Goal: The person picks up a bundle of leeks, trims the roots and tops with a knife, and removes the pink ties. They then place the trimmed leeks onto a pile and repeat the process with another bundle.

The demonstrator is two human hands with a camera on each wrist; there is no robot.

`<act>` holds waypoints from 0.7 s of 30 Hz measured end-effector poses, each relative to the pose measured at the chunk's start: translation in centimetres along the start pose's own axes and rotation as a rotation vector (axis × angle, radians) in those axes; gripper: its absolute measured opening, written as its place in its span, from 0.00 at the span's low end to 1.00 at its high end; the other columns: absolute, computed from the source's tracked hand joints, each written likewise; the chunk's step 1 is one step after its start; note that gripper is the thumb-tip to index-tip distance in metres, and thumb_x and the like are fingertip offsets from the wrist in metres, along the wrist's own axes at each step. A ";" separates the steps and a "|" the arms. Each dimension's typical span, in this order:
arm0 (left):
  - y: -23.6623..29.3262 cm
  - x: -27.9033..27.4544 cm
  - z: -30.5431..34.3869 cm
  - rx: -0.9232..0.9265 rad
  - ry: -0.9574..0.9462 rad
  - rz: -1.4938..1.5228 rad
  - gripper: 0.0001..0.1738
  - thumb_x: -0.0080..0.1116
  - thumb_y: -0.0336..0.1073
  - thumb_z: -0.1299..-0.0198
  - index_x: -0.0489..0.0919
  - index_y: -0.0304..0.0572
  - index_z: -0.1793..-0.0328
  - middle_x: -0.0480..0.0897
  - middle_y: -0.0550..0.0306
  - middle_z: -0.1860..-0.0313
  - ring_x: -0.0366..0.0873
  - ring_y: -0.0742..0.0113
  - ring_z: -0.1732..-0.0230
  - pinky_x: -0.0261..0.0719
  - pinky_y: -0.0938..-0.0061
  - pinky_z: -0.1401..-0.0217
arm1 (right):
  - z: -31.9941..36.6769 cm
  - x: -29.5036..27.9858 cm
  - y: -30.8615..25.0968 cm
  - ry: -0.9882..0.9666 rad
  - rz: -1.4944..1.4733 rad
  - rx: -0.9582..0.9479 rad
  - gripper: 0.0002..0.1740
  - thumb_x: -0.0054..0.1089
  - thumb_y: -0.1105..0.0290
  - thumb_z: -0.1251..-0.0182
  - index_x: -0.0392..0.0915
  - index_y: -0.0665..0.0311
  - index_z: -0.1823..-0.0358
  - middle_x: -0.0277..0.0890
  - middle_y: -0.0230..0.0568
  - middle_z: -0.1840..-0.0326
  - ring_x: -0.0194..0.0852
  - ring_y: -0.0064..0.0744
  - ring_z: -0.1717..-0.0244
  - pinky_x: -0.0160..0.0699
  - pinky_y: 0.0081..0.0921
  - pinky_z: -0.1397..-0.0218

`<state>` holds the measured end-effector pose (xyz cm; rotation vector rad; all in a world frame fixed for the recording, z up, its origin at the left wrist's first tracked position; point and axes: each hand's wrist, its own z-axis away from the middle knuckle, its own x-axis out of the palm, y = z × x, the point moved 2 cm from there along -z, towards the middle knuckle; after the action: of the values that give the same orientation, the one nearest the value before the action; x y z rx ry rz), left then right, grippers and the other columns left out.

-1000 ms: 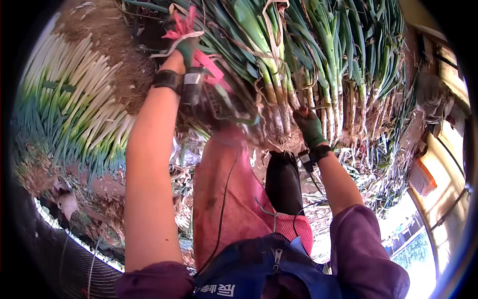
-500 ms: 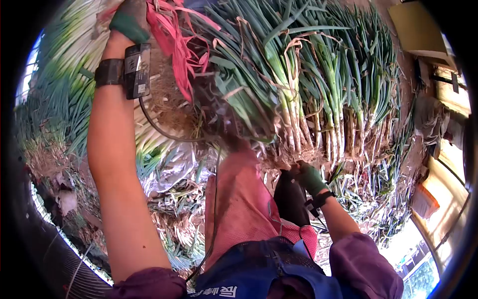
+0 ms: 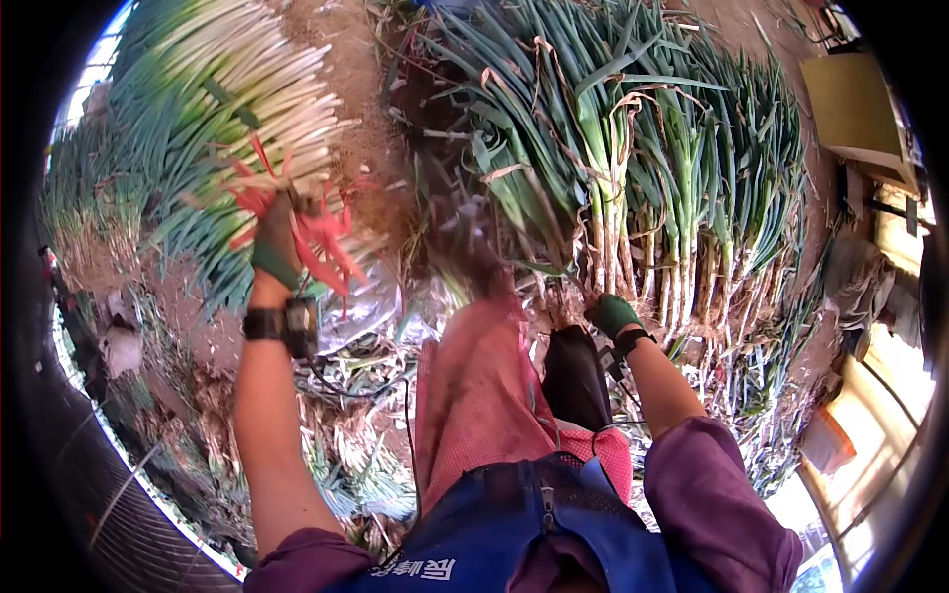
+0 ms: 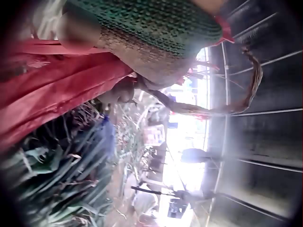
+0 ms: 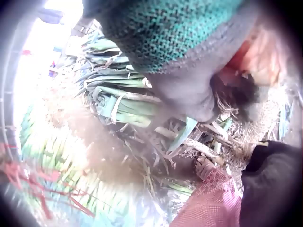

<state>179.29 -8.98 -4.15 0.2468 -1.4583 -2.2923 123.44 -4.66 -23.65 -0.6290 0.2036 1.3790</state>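
Note:
My left hand [image 3: 279,242], in a green-and-grey glove, grips a bunch of red plastic strips [image 3: 326,232] over the left heap of green onions. In the left wrist view a wide red strip [image 4: 61,90] runs out from the curled fingers, and a dry brown strand [image 4: 213,111] hangs beside them. My right hand [image 3: 611,314], gloved alike, is low at the root ends of the standing green onions [image 3: 608,217]. The right wrist view shows its fingers [image 5: 189,94] bent down close over roots and stalks; I cannot tell whether they hold anything.
Cleaned green onions [image 3: 267,89] with white stalks lie spread at the left. Trimmed leaves and other scraps [image 3: 356,445] litter the ground near my legs. A pink mesh cloth [image 3: 474,385] covers one leg. At the far right stands a yellowish box [image 3: 855,109].
The left hand has swung from above the middle out to the left and then back down toward me, carrying the red strips. The right hand has dropped from the stalks to the root ends.

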 end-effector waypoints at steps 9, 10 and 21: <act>-18.8 0.2 29.9 -0.870 0.293 -0.239 0.23 0.49 0.59 0.36 0.73 0.47 0.69 0.71 0.63 0.78 0.68 0.71 0.76 0.70 0.76 0.64 | 2.3 0.1 -2.1 -0.084 -0.051 -0.044 0.22 0.58 0.51 0.46 0.80 0.63 0.63 0.80 0.54 0.65 0.79 0.53 0.57 0.77 0.41 0.52; -20.1 1.4 32.1 -0.922 0.333 -0.105 0.23 0.50 0.58 0.37 0.73 0.46 0.71 0.71 0.63 0.79 0.68 0.71 0.76 0.70 0.75 0.64 | 1.8 0.1 -1.6 -0.119 0.029 -0.135 0.21 0.59 0.51 0.47 0.81 0.61 0.61 0.80 0.54 0.62 0.79 0.51 0.56 0.76 0.40 0.51; -25.2 6.7 47.0 -0.972 0.483 -0.001 0.29 0.55 0.64 0.43 0.81 0.44 0.72 0.81 0.63 0.75 0.75 0.75 0.73 0.72 0.74 0.64 | 5.8 -3.2 3.8 -0.377 0.634 -0.436 0.11 0.50 0.66 0.39 0.78 0.64 0.72 0.80 0.41 0.79 0.82 0.39 0.76 0.82 0.38 0.70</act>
<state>150.12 36.09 -5.77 0.4430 -0.0529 -2.4143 117.85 -4.07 -18.50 -0.6746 -0.2316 2.1569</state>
